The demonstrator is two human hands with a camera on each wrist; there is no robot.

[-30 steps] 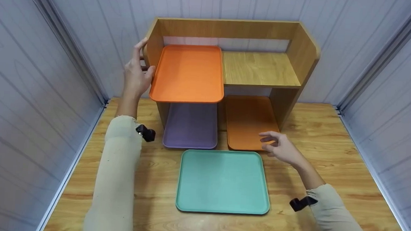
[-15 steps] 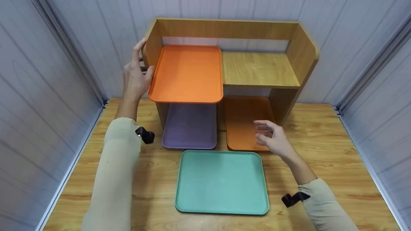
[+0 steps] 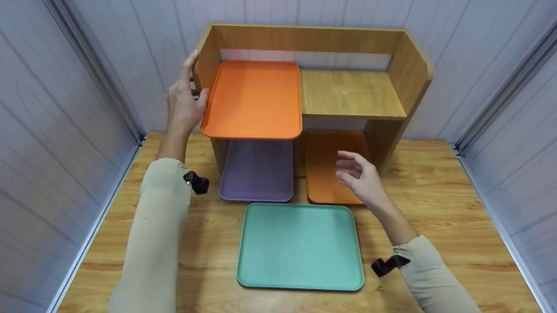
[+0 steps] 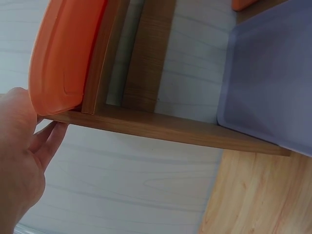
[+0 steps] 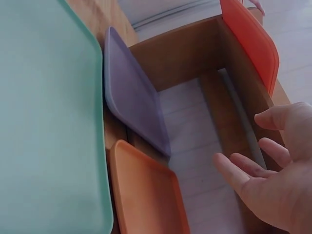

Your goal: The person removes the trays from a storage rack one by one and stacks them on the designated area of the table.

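Head view: left hand [image 3: 184,100] was up at the left side wall of the wooden shelf [image 3: 409,63], fingers straight along the panel's outer face, thumb against the left rim of the bright orange tray [image 3: 255,99]. That tray sat on the left half of the upper shelf board, its front edge overhanging. Left wrist view showed the same: fingers [image 4: 48,137] flat under the panel edge, tray rim [image 4: 61,58] right beside the palm, no curl around anything. Right hand [image 3: 360,180] hovered open, fingers loosely spread and holding nothing, above the front right part of the darker orange tray [image 3: 323,166], which lay in the lower right bay with its front end sticking out onto the wooden table [image 3: 448,194]. Right wrist view: spread fingers [image 5: 239,170] apart from that tray [image 5: 146,195], no contact. Purple tray [image 3: 257,172] lay in the lower left bay, just beside it. Green tray [image 3: 301,246] lay flat on the table in front of both, near the right forearm. Versus a second earlier: right hand had moved up and left from the darker tray's front right corner to over its surface; left hand and all four trays unchanged.
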